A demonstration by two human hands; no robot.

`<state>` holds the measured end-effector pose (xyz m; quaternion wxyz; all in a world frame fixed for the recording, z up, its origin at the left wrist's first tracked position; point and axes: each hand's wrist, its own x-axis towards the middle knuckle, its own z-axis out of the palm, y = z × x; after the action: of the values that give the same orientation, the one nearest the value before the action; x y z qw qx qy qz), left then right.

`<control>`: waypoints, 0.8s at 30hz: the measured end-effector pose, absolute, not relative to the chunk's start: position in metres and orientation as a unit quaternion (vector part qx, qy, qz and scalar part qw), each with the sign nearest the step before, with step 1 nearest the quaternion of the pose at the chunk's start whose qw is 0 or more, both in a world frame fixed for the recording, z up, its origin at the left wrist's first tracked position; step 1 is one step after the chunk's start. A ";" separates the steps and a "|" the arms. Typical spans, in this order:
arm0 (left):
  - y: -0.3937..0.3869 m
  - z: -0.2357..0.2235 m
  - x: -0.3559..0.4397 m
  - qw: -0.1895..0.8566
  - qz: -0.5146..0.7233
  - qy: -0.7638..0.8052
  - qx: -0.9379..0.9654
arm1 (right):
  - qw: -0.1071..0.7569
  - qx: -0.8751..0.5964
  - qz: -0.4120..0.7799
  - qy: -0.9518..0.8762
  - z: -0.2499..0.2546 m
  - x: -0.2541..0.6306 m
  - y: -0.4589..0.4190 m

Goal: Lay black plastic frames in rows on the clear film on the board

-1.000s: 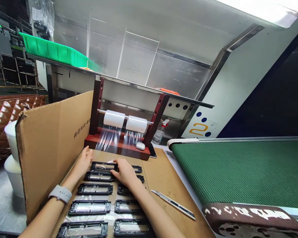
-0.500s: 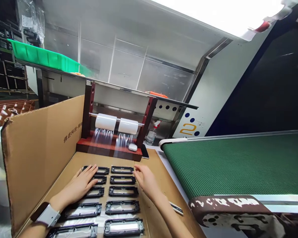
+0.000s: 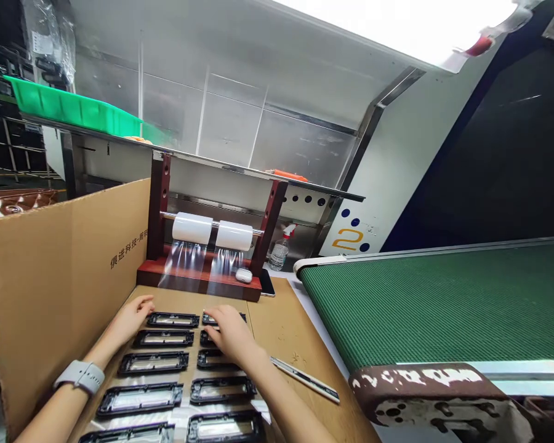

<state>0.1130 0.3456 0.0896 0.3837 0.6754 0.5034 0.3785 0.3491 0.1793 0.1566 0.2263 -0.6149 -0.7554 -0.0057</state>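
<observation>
Between cardboard [image 3: 74, 271] and knife [image 3: 305, 379] — frames [image 3: 166, 338] under right hand [image 3: 231, 330], left hand [image 3: 130, 315] beside — grips unclear.

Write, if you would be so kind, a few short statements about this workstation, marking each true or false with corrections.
1. A grey watch strap is on the left wrist. True.
2. The black plastic frames lie in three columns. False: they lie in two.
3. Two film rolls sit on one metal rod. True.
4. The right hand grips the utility knife. False: the knife lies on the cardboard; the hand is at the right column of frames.
5. The spray bottle has a red-and-white trigger head. True.
</observation>
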 end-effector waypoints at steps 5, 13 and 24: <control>0.341 0.094 0.114 0.455 0.391 0.488 0.633 | 0.166 -0.595 -0.013 -0.786 0.159 0.324 0.224; 0.334 0.105 0.116 0.554 0.377 0.485 0.562 | 0.113 -0.594 -0.019 -0.797 0.156 0.317 0.235; 0.332 0.103 0.118 0.585 0.395 0.477 0.523 | 0.081 -0.560 0.000 -0.824 0.162 0.317 0.245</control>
<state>0.1183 0.3317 0.1025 0.5853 0.5233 0.4772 0.3947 0.3169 0.2446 0.1616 0.0810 -0.5605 -0.8242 -0.0001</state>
